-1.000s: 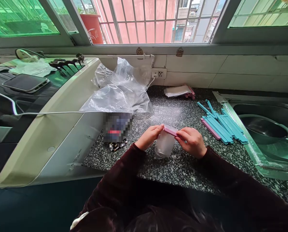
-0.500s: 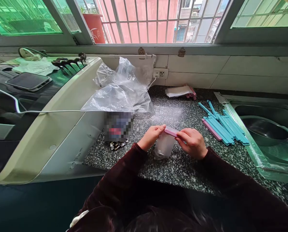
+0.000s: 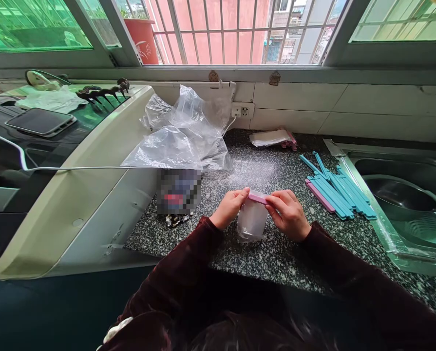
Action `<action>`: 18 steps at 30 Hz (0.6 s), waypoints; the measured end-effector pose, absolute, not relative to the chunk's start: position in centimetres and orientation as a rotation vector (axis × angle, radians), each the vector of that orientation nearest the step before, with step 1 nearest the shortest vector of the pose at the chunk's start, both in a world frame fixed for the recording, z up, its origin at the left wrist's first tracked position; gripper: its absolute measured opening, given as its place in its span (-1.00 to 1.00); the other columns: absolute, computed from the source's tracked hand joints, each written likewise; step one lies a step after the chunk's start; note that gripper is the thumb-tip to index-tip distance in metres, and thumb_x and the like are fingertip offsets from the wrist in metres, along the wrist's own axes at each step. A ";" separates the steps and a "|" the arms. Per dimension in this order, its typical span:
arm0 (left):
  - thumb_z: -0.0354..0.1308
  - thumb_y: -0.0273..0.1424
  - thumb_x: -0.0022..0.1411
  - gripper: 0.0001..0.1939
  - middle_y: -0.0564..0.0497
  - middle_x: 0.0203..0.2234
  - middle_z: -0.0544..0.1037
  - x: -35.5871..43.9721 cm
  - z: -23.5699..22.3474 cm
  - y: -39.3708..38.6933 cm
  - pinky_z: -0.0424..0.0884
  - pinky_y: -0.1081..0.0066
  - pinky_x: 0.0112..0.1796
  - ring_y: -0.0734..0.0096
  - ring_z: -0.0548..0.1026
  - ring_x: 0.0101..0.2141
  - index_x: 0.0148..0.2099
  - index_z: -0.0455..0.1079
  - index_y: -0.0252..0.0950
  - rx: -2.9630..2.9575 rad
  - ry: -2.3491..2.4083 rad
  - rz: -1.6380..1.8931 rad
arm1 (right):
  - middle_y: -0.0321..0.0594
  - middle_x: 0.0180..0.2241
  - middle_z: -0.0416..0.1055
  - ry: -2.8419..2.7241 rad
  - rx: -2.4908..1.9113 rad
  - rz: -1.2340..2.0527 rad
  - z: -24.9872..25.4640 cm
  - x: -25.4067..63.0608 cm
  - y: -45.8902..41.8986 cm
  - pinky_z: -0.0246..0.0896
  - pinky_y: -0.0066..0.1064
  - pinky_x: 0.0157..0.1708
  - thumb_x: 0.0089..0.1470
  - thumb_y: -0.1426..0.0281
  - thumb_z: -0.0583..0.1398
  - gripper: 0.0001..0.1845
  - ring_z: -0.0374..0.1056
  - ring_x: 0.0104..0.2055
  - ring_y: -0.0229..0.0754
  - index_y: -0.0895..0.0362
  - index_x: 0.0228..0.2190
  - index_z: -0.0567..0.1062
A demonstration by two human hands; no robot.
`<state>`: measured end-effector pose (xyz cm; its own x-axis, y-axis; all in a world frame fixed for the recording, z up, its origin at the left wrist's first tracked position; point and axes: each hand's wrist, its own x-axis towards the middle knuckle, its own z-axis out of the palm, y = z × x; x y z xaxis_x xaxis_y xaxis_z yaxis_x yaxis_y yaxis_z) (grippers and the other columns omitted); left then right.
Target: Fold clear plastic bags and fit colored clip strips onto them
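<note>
Between my hands is a pink bag clip (image 3: 257,197), lying across the top of a small clear plastic bag (image 3: 252,219). My left hand (image 3: 229,207) is closed, pinching the clip's left end between thumb and fingers. At the right end, the thumb and curled fingers of my right hand (image 3: 288,213) grip the clip. The bag hangs below the clip, just over the speckled countertop (image 3: 276,258). To the right, a pile of blue bag clips (image 3: 336,192) lies with a pink clip (image 3: 319,196) along its near-left side.
Large crumpled clear plastic bags (image 3: 183,136) lie at the back left, beside a blurred-out item (image 3: 178,191). A flat stack of clear bags with pink edges (image 3: 272,138) rests near the wall. A sink (image 3: 418,195) holding a dark pan is at right; a white machine (image 3: 104,175) stands at left.
The bag and clip have swung slightly, with the bag's lower end now a little farther right. Both hands keep their hold. The view has shifted slightly.
</note>
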<state>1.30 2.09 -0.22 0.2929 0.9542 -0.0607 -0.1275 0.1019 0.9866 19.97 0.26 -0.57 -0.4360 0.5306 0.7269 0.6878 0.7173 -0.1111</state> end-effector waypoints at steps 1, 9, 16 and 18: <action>0.12 0.16 -0.06 -0.40 0.19 -0.73 0.06 1.3 -0.1 2.0 -0.11 0.46 -0.56 0.64 -0.03 -0.63 -0.62 0.13 -0.31 1.166 0.932 1.007 | -0.14 -0.35 0.38 -2.131 -0.923 -0.251 -0.7 19.9 0.3 0.26 -0.31 -0.28 0.11 0.47 0.12 -0.80 0.23 -0.29 -0.15 0.12 -0.20 0.43; 0.15 0.16 -0.10 -0.39 0.14 -0.70 0.18 1.7 -0.2 1.7 -0.03 0.50 -0.57 0.62 0.07 -0.62 -0.56 0.25 -0.36 1.116 0.932 1.073 | -0.15 -0.33 0.36 -2.060 -0.924 -0.172 -1.2 19.7 0.4 0.29 -0.25 -0.29 0.11 0.49 0.11 -0.77 0.27 -0.28 -0.14 0.10 -0.16 0.42; 0.19 0.14 -0.12 -0.40 0.08 -0.65 0.33 2.0 -0.8 1.8 0.09 0.50 -0.53 0.58 0.19 -0.59 -0.52 0.35 -0.40 1.038 0.872 1.102 | -0.15 -0.33 0.37 -2.033 -0.886 -0.119 -1.1 19.7 0.4 0.32 -0.24 -0.29 0.10 0.51 0.12 -0.75 0.30 -0.27 -0.14 0.09 -0.16 0.44; 0.21 0.13 -0.13 -0.40 0.07 -0.64 0.36 2.0 -0.8 1.7 0.11 0.50 -0.52 0.57 0.21 -0.58 -0.50 0.39 -0.41 1.015 0.862 1.117 | -0.15 -0.33 0.38 -2.031 -0.880 -0.126 -1.1 19.7 0.4 0.33 -0.24 -0.30 0.10 0.51 0.13 -0.75 0.31 -0.27 -0.15 0.08 -0.16 0.44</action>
